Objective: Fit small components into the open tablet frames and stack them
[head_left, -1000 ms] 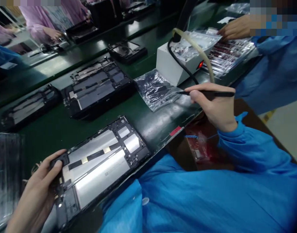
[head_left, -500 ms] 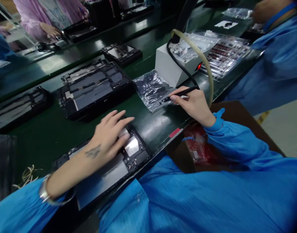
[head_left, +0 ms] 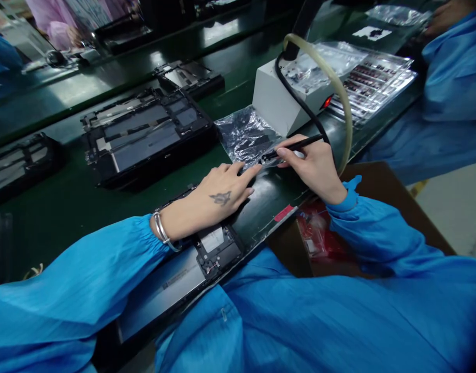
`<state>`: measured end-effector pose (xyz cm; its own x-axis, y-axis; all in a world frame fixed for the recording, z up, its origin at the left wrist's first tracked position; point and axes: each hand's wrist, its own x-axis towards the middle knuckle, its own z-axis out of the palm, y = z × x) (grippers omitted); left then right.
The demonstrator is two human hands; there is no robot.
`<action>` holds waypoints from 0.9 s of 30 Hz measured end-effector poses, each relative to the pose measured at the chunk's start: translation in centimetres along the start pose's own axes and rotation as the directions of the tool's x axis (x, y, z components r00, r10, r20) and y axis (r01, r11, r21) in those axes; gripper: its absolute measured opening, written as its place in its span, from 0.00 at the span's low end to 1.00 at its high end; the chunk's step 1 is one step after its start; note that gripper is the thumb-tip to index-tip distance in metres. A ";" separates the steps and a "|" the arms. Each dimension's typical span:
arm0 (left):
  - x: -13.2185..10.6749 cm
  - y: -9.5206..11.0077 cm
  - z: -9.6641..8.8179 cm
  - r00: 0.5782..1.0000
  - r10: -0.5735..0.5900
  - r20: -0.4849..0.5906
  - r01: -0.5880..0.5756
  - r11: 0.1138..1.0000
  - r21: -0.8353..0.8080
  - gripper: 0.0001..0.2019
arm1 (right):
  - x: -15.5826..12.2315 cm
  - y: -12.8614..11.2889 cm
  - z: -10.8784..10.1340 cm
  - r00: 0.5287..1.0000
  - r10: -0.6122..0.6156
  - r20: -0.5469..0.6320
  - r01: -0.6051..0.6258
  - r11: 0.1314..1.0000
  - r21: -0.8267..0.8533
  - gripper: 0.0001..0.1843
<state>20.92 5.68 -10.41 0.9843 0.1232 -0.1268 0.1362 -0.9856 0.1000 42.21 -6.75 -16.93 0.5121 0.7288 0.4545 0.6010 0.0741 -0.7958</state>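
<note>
My right hand (head_left: 317, 168) pinches a black pen-shaped tool (head_left: 304, 143), its tip low over the front corner of a clear plastic bag (head_left: 247, 135). My left hand (head_left: 222, 194) reaches across to that same corner, fingers stretched out and apart; the fingertips are at the bag's edge, close to the tool's tip. Whether they press on the bag I cannot tell. Under my left forearm lies an opened tablet-like device (head_left: 171, 287) with a silver battery and black inner parts, partly hidden by my sleeve.
Behind the bag stands a white box (head_left: 276, 98) with a red-lit switch, a black cable and a yellowish hose (head_left: 331, 72). Stacked device housings (head_left: 144, 134) sit to the left. Clear trays of small parts (head_left: 377, 88) lie at right, near a co-worker's blue sleeve (head_left: 453, 72).
My left hand has moved from above the opened device, right and forward to the bag's corner. My right hand keeps the pen-shaped tool at the bag. The view has shifted slightly.
</note>
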 end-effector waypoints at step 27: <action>9.6 7.3 -2.4 0.910 0.396 -0.125 -0.400 0.916 -0.009 0.17 | -10.5 -3.0 -10.6 0.845 -0.372 -0.384 0.271 0.917 -0.291 0.05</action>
<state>31.66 -0.03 -8.50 0.9634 -0.2638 0.0480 -0.2681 -0.9514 0.1517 41.55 -21.80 -15.06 0.4452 0.3269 0.8336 0.8688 0.0675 -0.4905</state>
